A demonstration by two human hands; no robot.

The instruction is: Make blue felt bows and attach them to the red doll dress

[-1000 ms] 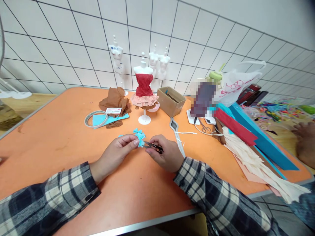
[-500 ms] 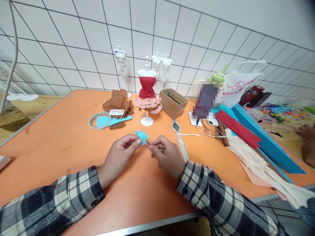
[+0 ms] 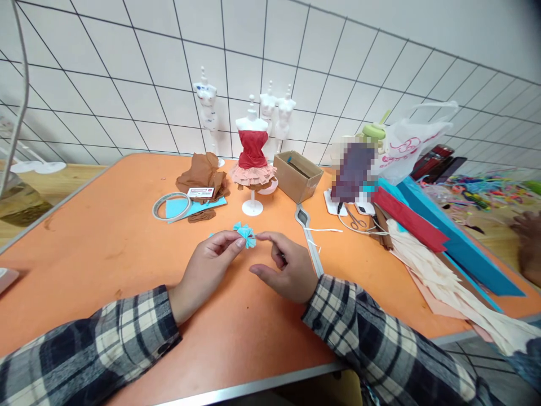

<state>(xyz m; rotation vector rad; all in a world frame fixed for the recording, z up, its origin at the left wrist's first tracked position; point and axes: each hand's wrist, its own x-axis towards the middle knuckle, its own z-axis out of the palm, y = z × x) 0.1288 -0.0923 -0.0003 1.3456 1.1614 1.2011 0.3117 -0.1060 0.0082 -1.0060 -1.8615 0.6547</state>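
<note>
Red-topped mannequin (image 3: 253, 149) beyond blue ruffle (image 3: 247, 234); cardboard box (image 3: 295, 185) beside mannequin.

From head height, we look forward and down upon the orange table (image 3: 105, 242). The left hand (image 3: 207, 269) and the right hand (image 3: 289, 269) are rather near to us, while the tiled wall (image 3: 321, 73) stands farther, behind the table.
</note>
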